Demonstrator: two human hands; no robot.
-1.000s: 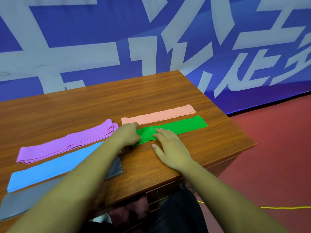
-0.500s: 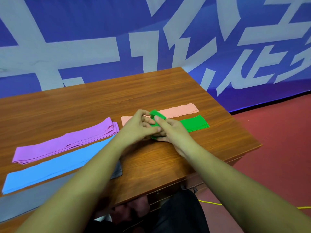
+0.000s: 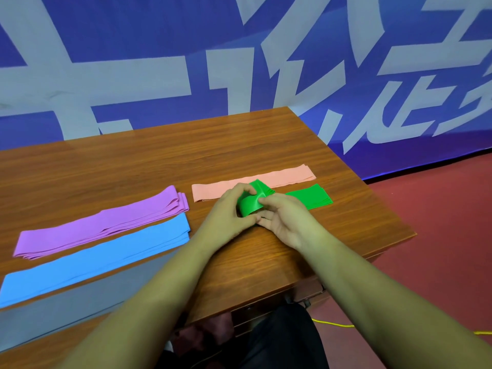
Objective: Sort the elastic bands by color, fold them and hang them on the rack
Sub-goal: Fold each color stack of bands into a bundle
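green band (image 3: 310, 198): thin, smooth, rubbery strip in several layers. Its right half lies flat on the table, just on the near side of the pink band. Its left end is raised and bent over into a soft fold between both hands.
left hand (image 3: 226, 213): fingers curled, pinching the fold from the left.
right hand (image 3: 288, 222): thumb and forefinger pinch the fold from the right, other fingers loosely curled under.
pink band (image 3: 290, 174): flat, pale salmon, slightly wavy edges.
purple band (image 3: 101, 225): flat stack, layered edges showing at both ends.
blue band (image 3: 93, 259): flat, just beside the purple one.
grey band (image 3: 66, 310): flat, at the near table edge, partly under the left forearm.
table (image 3: 186, 155): brown wood-grain, faint sheen.
banner (image 3: 159, 35): blue, with big white characters, cropped, unreadable.
floor (image 3: 439, 222): dull red, with a thin yellow cable (image 3: 332, 325) on it.
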